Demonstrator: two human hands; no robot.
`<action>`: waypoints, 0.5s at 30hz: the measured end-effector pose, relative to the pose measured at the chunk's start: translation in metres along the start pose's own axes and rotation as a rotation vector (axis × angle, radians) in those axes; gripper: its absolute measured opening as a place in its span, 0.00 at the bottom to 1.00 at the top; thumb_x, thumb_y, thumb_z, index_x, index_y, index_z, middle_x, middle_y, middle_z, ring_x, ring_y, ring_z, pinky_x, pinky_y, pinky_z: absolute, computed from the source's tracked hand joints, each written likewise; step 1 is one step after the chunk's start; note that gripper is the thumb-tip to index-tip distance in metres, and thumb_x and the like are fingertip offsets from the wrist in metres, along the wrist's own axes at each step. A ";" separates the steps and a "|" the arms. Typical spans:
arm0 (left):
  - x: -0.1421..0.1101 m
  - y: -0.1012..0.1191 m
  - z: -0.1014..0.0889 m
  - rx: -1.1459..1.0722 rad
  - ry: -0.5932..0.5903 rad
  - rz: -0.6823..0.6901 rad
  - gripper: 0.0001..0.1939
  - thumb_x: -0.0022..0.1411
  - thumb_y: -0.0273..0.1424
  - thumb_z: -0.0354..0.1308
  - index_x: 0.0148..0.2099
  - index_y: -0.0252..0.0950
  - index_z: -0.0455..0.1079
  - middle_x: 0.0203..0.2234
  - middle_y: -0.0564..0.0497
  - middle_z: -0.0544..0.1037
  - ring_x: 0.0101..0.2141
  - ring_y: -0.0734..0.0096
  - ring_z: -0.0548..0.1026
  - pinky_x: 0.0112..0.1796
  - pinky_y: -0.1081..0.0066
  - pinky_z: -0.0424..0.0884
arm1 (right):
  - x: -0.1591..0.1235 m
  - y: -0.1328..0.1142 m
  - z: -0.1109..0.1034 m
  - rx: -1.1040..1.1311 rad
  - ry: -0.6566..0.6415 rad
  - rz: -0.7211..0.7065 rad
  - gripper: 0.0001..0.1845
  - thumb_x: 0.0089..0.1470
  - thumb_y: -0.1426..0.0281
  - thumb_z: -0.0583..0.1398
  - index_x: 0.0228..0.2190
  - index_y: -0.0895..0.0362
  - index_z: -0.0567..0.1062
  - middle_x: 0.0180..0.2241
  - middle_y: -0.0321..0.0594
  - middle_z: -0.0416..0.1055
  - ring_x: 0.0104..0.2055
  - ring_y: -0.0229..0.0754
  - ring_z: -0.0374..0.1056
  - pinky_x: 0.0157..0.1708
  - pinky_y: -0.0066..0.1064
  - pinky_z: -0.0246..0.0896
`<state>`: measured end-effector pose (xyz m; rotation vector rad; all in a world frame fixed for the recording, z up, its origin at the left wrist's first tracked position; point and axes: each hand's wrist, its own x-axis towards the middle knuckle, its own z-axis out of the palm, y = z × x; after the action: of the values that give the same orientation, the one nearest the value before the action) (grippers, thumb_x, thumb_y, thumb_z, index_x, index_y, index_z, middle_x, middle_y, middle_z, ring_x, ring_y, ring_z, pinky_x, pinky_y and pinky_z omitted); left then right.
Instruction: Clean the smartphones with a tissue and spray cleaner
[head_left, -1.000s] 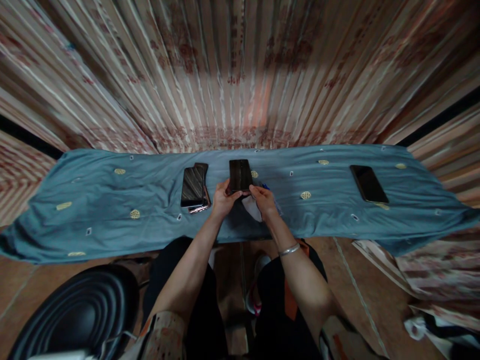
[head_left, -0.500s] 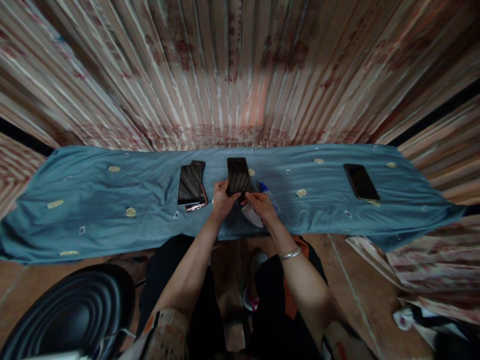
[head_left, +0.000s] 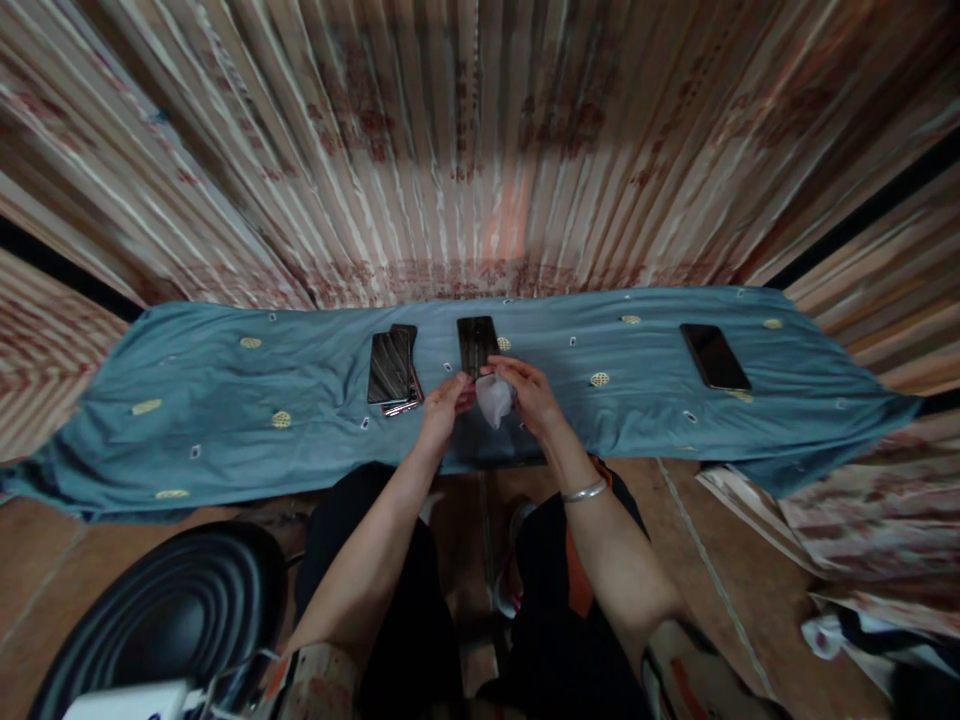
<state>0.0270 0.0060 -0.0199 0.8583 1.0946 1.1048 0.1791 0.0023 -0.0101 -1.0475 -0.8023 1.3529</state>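
Note:
A black smartphone (head_left: pixel 477 338) lies screen up on the blue cloth in front of me, its lower part hidden by my fingers. My right hand (head_left: pixel 531 398) is closed on a crumpled white tissue (head_left: pixel 495 402) at the phone's near edge. My left hand (head_left: pixel 445 408) is beside the phone's near left corner, fingers drawn together; whether they grip anything is hidden. To the left, another dark phone (head_left: pixel 389 368) rests on a small stack of phones.
A further black phone (head_left: pixel 715 357) lies at the right on the patterned blue cloth (head_left: pixel 637 400). Pleated curtains (head_left: pixel 420 200) hang behind the table. A black ribbed round seat (head_left: pixel 172 610) stands at the lower left, with a white device (head_left: pixel 127 702) on it.
My right hand has brought the tissue up to the phone's near edge. My left hand has slid down from the phone's side. The blue-capped bottle beside my right hand is now hidden.

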 end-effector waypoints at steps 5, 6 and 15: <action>-0.025 0.010 0.000 -0.172 -0.069 -0.131 0.21 0.40 0.42 0.76 0.31 0.35 0.74 0.25 0.51 0.79 0.27 0.70 0.74 0.33 0.69 0.69 | -0.005 -0.004 0.012 -0.043 -0.085 -0.023 0.18 0.40 0.60 0.69 0.36 0.52 0.81 0.35 0.35 0.82 0.33 0.39 0.74 0.32 0.28 0.65; -0.026 0.012 -0.001 -0.193 -0.049 -0.106 0.20 0.38 0.38 0.76 0.31 0.35 0.75 0.26 0.52 0.79 0.27 0.71 0.75 0.33 0.70 0.69 | -0.005 -0.004 0.013 -0.065 -0.089 -0.028 0.18 0.40 0.60 0.69 0.35 0.52 0.81 0.35 0.35 0.82 0.33 0.38 0.73 0.32 0.28 0.65; -0.035 0.030 -0.013 -0.289 0.010 -0.033 0.19 0.31 0.31 0.76 0.28 0.35 0.74 0.24 0.52 0.81 0.28 0.69 0.78 0.37 0.67 0.73 | 0.002 -0.016 -0.004 -0.686 0.034 -0.109 0.13 0.53 0.62 0.63 0.40 0.50 0.81 0.33 0.34 0.81 0.35 0.41 0.75 0.35 0.32 0.70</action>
<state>0.0042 -0.0202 0.0132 0.6051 0.9263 1.2059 0.1891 0.0052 0.0034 -1.5190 -1.3255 0.9731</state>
